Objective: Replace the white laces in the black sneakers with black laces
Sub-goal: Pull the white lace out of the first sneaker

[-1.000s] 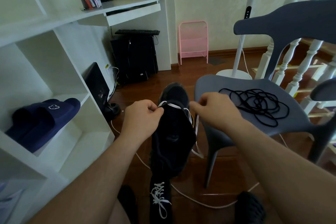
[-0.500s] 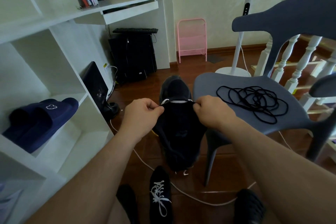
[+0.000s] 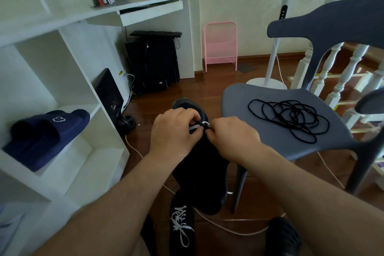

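Observation:
I hold a black sneaker (image 3: 199, 174) up in front of me, toe pointing away. My left hand (image 3: 174, 133) and my right hand (image 3: 232, 137) meet near its toe end and pinch the last short stretch of white lace (image 3: 198, 126) there. The rest of that lace is hidden behind the hands. A second black sneaker (image 3: 181, 226) stands on the floor below, its white lace tied in a bow. A loose tangle of black laces (image 3: 288, 119) lies on the seat of the grey chair (image 3: 234, 97) to my right.
A white shelf unit (image 3: 68, 93) stands at my left with navy slides (image 3: 45, 135) in one cubby. A white cable (image 3: 228, 228) runs across the wooden floor. A fan stand (image 3: 270, 77), a pink rack (image 3: 220, 45), a computer tower (image 3: 153, 64) and stair balusters (image 3: 340, 77) stand beyond.
My hands have come together near the sneaker's toe end. The white lace spanned between them before; now only a short bit shows at my fingertips.

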Motion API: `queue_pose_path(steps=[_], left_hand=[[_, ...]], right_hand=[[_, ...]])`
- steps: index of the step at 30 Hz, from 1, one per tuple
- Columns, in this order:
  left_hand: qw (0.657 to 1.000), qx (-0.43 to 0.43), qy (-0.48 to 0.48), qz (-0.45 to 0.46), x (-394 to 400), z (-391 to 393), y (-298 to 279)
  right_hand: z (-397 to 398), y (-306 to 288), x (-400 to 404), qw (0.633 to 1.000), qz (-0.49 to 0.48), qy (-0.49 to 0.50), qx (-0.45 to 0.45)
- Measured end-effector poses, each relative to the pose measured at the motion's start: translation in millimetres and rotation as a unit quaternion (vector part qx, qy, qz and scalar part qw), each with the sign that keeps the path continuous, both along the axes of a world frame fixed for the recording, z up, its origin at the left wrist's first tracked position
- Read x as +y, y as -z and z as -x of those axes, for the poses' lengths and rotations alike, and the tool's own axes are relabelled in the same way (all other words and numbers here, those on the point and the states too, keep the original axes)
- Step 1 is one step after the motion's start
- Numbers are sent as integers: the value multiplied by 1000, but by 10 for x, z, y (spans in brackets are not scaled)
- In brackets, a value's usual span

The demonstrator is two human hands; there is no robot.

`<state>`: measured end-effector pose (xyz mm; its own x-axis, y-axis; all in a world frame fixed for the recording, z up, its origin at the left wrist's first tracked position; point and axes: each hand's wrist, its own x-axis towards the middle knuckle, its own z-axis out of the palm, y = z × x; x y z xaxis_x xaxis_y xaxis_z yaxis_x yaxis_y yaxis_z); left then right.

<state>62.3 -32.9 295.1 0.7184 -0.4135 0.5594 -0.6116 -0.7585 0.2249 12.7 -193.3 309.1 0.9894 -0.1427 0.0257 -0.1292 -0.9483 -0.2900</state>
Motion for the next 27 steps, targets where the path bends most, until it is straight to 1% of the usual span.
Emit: queue_pose_path(steps=[2, 6, 9, 12, 14, 18, 22, 23, 26, 27], left_hand=[[1000, -10, -12, -19, -8, -25, -1], [999, -7, -45, -23, -7, -67, -1], [998, -23, -44, -49, -16, -43, 4], [998, -10, -23, -60, -15, -31, 6], [999, 13, -8, -43, -12, -32, 23], [996, 81, 4, 23, -19, -9, 27], [982, 159, 5, 98, -19, -21, -6], [979, 178, 7, 99, -19, -23, -15], [976, 211, 30, 43, -5, -24, -20], [970, 234, 49, 35, 14, -28, -36]], right_hand=[[-3, 2, 7, 1000, 2, -7, 1], [-25, 15, 41, 1000, -1, -4, -14], [-51, 27, 45, 1000, -11, -14, -15], [-71, 17, 26, 999, -16, -30, -4], [-74, 20, 9, 1000, -5, -24, 0], [-63, 44, 6, 1000, 19, -10, -13], [-51, 14, 22, 999, 22, -3, -45], [-53, 17, 24, 999, 22, -3, -47], [-68, 50, -6, 999, 4, 13, -43], [-78, 58, -42, 999, -3, 21, -39]])
